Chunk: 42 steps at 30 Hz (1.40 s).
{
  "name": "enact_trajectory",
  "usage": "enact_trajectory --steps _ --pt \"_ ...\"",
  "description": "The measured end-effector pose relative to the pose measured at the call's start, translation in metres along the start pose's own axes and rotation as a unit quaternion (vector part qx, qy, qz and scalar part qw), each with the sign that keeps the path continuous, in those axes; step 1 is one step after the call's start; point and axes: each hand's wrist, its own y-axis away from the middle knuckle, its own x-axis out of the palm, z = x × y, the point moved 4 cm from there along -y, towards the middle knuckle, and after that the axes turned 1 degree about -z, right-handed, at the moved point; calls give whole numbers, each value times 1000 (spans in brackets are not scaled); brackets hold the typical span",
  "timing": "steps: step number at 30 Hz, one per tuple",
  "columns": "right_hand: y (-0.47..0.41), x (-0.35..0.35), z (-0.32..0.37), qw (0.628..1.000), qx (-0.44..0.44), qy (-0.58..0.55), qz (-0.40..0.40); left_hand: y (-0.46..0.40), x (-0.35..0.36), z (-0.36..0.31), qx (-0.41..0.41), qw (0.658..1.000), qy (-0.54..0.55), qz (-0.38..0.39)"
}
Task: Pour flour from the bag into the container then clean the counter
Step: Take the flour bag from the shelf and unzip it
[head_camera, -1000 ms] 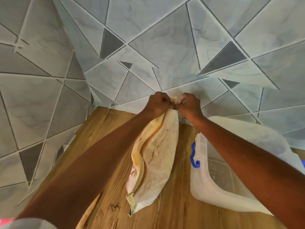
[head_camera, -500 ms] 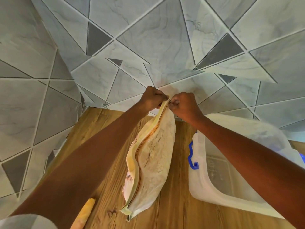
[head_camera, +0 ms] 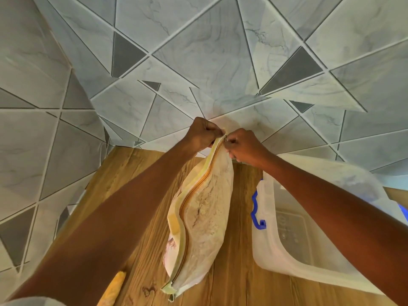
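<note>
Right now both grips are pinched shut at the top end of the translucent zippered plastic bag of pale flour point(head_camera: 203, 219): left hand point(head_camera: 204, 134) clamps the yellow-edged corner, right hand point(head_camera: 244, 144) nips the small zipper pull, likely to brace it for unzipping. Bag stands on the wood-grain tabletop point(head_camera: 234, 281), soft, lumpy, zipper closed. Clear plastic container with blue latch point(head_camera: 287, 255) sits open just beside it, handy for pouring. Grey marbled triangular wall tiles point(head_camera: 198, 51) behind.
</note>
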Motion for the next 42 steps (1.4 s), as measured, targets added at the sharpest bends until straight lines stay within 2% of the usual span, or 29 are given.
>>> enact_trajectory --steps 2,3,5,6,8,11,13,15,17,20,23,29,32,37,40,42 --pt "10 -1 13 989 -89 110 32 -2 -1 1 9 1000 -5 -3" --pt "19 2 20 979 -128 141 73 -4 -1 1 8 1000 -6 -4" --pt "38 9 33 956 -189 163 156 -5 -2 3 4 1000 -13 -14" --pt "46 12 37 945 -215 174 173 -4 -2 3 2 1000 -21 -23" --pt "52 13 39 939 -241 184 163 3 0 1 14 998 -51 -39" --pt "57 7 38 950 -227 169 133 21 0 -8 31 989 -143 -37" --pt "64 6 42 949 -233 180 112 32 0 -8 -21 980 -199 22" --pt "70 7 45 948 -244 180 96 45 -2 -4 -82 956 -253 123" --pt "75 7 44 950 -240 177 92 59 -5 -3 -95 941 -270 178" --pt "83 9 44 949 -244 185 73 66 -8 -3 -66 963 -221 140" --pt "97 20 52 946 -256 184 73 59 -8 -6 -34 969 -234 69" --pt "157 55 95 926 -302 87 211 45 -15 -13 -1 952 -307 3" --pt "184 64 110 911 -322 67 250 43 -21 -10 17 941 -338 -13" --pt "217 86 131 892 -353 45 280 50 -21 -4 24 944 -327 -26" --pt "215 91 126 898 -332 13 289 64 -22 -4 2 955 -297 -25" --pt "210 87 118 909 -295 -9 293 79 -23 -3 -13 952 -305 8"
